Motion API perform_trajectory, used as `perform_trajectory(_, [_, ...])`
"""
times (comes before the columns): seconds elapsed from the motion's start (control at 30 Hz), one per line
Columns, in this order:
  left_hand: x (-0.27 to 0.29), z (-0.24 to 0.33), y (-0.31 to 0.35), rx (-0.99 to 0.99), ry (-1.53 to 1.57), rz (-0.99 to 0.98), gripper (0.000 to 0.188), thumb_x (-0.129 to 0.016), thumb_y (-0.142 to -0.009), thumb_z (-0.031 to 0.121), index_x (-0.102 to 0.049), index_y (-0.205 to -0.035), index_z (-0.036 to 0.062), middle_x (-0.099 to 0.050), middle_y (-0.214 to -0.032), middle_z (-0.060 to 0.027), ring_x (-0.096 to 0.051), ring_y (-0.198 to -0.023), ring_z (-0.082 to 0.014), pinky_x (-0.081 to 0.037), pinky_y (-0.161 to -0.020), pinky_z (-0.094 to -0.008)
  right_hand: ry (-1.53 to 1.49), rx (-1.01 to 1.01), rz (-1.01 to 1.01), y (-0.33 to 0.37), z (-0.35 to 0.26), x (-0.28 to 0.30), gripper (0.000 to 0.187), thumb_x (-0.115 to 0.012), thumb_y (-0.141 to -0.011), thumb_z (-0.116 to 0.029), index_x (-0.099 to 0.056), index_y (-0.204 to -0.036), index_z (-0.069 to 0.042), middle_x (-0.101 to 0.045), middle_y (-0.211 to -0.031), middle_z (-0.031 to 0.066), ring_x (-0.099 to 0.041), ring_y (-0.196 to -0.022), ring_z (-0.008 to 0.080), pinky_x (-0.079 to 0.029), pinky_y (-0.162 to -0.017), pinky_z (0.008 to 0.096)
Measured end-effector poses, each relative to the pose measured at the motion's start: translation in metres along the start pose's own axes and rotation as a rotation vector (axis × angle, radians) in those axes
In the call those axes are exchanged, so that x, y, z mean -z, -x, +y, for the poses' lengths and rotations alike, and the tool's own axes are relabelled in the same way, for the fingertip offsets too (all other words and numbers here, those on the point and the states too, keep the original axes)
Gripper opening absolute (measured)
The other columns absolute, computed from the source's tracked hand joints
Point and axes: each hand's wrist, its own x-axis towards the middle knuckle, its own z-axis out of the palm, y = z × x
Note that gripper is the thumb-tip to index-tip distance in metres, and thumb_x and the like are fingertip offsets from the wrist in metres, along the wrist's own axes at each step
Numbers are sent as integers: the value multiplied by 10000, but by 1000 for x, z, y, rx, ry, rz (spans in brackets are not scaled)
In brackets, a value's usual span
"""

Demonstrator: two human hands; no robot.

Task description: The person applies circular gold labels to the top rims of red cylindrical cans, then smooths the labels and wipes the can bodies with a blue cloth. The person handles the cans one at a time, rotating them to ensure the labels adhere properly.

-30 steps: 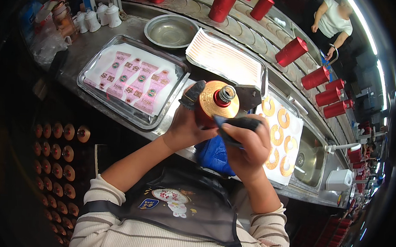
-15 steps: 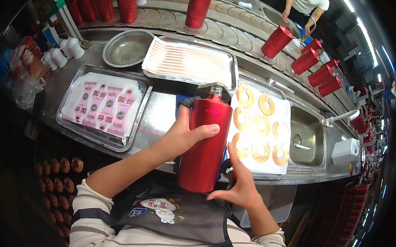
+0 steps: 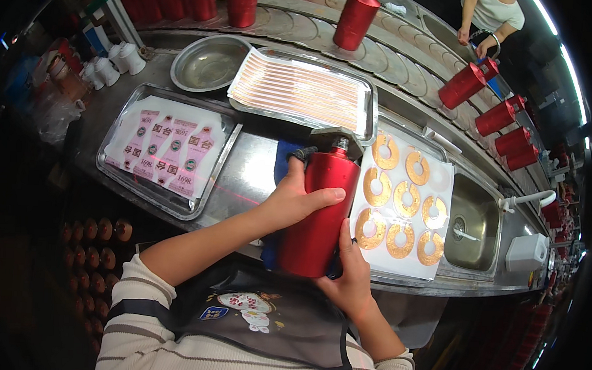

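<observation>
A glossy red bottle [image 3: 315,233] stands in front of me, tilted slightly, its clear neck at a metal bracket [image 3: 339,135]. My left hand [image 3: 300,197] is closed round its upper left side, with the thumb across the front and a dark cover on one fingertip. Against the lower right side of the bottle lies my right hand [image 3: 352,282], fingers along the side and thumb near the base; part of it is hidden behind the bottle. A blue cloth [image 3: 285,159] shows behind the bottle. To the right, several gold C-shaped labels [image 3: 406,199] lie on a white sheet.
At left sits a metal tray [image 3: 191,209] of pink labels. Behind are a steel bowl [image 3: 208,63] and a tray of striped strips [image 3: 301,85]. More red bottles [image 3: 357,21] ride a conveyor [image 3: 297,34]. A sink [image 3: 471,221] is at right; another person [image 3: 489,17] works across.
My right hand has closed in from beside the bottle onto its lower right side. The left hand keeps its hold. The whole view has shifted, moving the surroundings rightward in the picture.
</observation>
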Motion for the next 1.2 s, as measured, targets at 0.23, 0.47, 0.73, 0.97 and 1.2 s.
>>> perform_trajectory(0.23, [3,-18,-6,-114,-63,14,1203,-798,-819,522,-22,-1538,-51,-416,-1472,-261,-404,-1414,-333,-330,-1169,-404,-183,-68,83,2,-4,-16,1036,-789,-766,-34,-191,-1612,-6,-587,-1288,222,-682,-1027,293,-580,-768,348])
perform_trajectory(0.47, [90,7,30,-56,-211,62,719,-797,-877,302,-353,-1308,-66,-618,-1263,-209,-656,-1088,-229,-559,-888,-360,-172,-145,53,1,-9,-8,1060,-784,-779,-23,-154,-1630,-27,-624,-1196,135,-673,-934,176,-555,-725,262])
perform_trajectory(0.73, [353,11,84,-98,-1166,780,279,-778,-762,117,-595,-956,35,-703,-910,-141,-679,-894,-335,-533,-795,-450,-218,-226,-15,3,-9,-3,1064,-763,-774,-57,-137,-1634,-41,-615,-1303,165,-674,-920,156,-537,-677,242])
perform_trajectory(0.97, [305,25,46,-30,-962,479,349,-795,-755,147,-584,-1005,24,-688,-988,-163,-652,-983,-348,-519,-852,-443,-272,-236,25,9,-5,-10,1080,-749,-777,-10,-95,-1636,-34,-595,-1351,159,-672,-948,153,-540,-718,242])
perform_trajectory(1.2, [250,9,-14,-419,-1354,215,401,-761,-762,177,-563,-1085,46,-608,-1012,-145,-571,-1085,-338,-409,-987,-463,-241,-188,24,7,-6,-8,1093,-797,-789,-33,-89,-1620,7,-626,-1295,172,-702,-855,157,-547,-654,252])
